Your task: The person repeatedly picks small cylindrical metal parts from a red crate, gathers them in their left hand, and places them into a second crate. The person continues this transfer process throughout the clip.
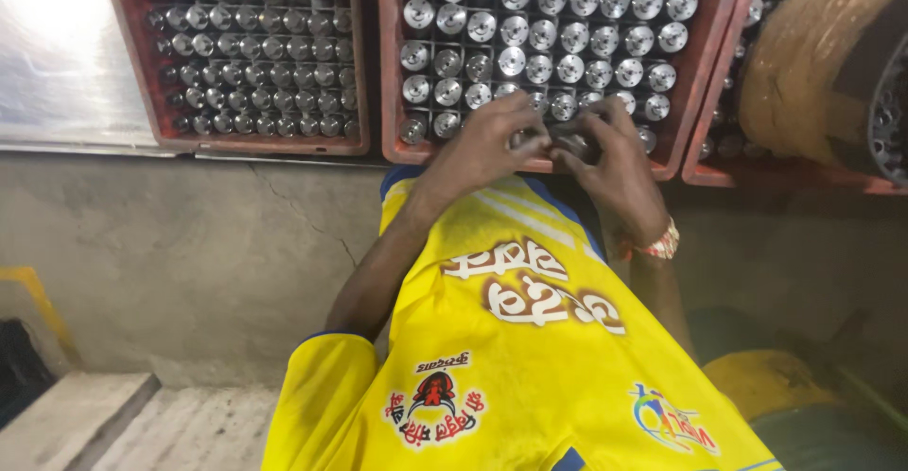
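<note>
My left hand point(487, 140) and my right hand point(615, 154) meet at the near rim of the middle red crate point(390, 102). The crate's grid holds several shiny round metal parts point(544, 36) standing on end. The fingers of both hands pinch small metal parts point(549, 140) between them, just above the crate's front row. My fingers hide most of these pieces, so I cannot tell if it is one piece or two. A beaded bracelet point(662, 242) sits on my right wrist. My yellow shirt point(530, 357) fills the lower middle of the view.
A second red crate point(128, 55) of smaller metal parts stands to the left, beside a shiny metal sheet point(57, 55). A third crate point(747, 173) sits at the right, partly under a tan round object point(804, 64). Below them runs a cracked concrete wall point(189, 253).
</note>
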A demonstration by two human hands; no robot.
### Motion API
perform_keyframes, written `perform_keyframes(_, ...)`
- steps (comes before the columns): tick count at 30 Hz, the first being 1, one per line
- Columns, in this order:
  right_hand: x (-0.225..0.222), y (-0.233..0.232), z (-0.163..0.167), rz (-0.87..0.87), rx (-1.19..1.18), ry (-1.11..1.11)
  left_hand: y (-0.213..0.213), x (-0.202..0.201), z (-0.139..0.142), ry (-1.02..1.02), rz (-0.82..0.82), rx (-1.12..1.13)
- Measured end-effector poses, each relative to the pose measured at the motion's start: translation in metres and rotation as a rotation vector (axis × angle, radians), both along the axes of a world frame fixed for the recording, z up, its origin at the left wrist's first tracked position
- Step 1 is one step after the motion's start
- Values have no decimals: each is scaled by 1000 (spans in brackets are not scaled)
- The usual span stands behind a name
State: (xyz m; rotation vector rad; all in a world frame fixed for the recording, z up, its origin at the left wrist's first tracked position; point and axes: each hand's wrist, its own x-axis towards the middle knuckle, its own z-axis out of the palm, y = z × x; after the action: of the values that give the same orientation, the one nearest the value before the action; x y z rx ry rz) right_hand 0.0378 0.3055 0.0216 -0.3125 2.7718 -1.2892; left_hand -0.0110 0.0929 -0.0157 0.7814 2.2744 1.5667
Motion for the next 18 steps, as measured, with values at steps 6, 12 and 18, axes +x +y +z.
perform_keyframes(6,2,23,-11,-160,10,-131,12,2,-11,62,-16,-115)
perform_keyframes(12,7,53,-32,-211,488,-301,64,-10,-31,249,-275,-232)
perform_keyframes(18,10,57,-57,-231,416,-297,93,-23,-51,450,-473,-350)
